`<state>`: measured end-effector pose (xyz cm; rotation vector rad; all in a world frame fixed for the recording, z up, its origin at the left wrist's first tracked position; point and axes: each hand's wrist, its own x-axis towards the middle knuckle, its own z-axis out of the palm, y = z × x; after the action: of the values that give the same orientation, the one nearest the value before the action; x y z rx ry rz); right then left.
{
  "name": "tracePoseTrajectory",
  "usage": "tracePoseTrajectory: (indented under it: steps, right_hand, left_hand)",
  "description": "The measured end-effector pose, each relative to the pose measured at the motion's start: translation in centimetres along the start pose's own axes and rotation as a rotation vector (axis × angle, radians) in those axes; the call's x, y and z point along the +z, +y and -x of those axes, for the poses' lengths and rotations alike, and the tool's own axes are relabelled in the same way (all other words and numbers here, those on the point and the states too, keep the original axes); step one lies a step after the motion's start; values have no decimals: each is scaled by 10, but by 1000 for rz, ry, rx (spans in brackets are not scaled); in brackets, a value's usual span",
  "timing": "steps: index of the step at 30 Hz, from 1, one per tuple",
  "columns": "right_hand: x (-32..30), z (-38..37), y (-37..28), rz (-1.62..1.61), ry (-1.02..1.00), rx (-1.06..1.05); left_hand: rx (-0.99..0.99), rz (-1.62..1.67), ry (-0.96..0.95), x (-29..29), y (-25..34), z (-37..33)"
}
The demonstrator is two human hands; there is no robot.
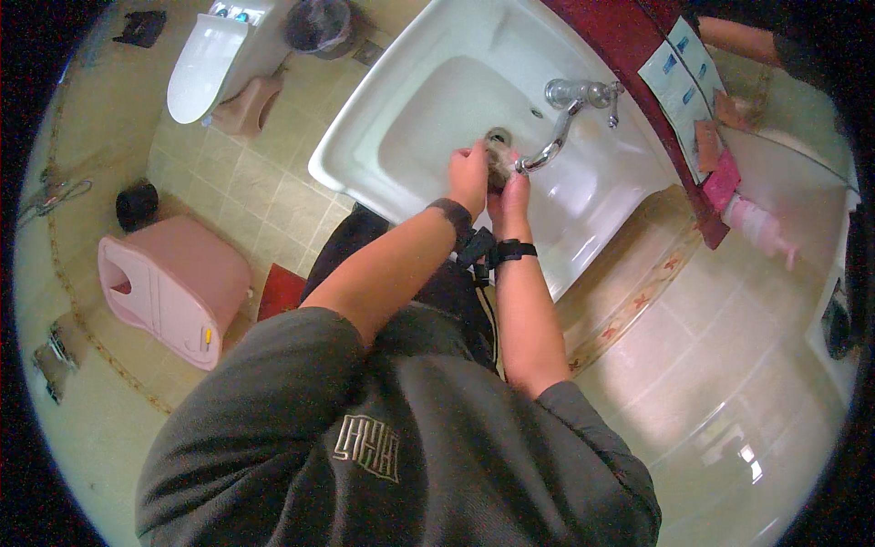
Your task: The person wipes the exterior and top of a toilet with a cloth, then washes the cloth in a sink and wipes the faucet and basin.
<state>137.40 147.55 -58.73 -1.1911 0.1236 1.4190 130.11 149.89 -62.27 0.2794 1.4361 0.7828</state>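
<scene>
Over the basin of the white sink [401,150], my left hand [468,178] and my right hand [512,199] come together just beside the spout end of the chrome faucet [552,146]. Between their fingers is a small greyish, wet-looking thing [499,166] whose kind I cannot make out. Both hands are closed, with their fingers curled around it and partly hiding it. The drain [498,136] lies just beyond my fingertips. Dark bands circle both wrists.
A dark red ledge [629,46] borders the sink's far right side, with a printed sheet [679,77] and a pink bottle [758,228] by it. At left are a pink tub-like stool [182,283], a toilet [210,68] and a lined trash bin [319,25].
</scene>
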Motion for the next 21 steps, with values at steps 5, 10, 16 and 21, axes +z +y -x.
tracePoseTrajectory:
  steps: [5, 10, 16, 21]
  right_hand:
    - [-28, -3, 11, 356, 212, -212]
    - [-49, -18, -5, 660, 183, -397]
    - [-43, -19, -6, 441, 330, -206]
    - [-29, -34, -37, -319, 3, 316]
  left_hand:
    - [-152, 97, -124, 15, 2, -20]
    - [-323, 23, -450, 25, -16, -17]
    - [-161, 64, -313, 23, -16, 5]
    - [834, -914, -747, -3, 14, -2]
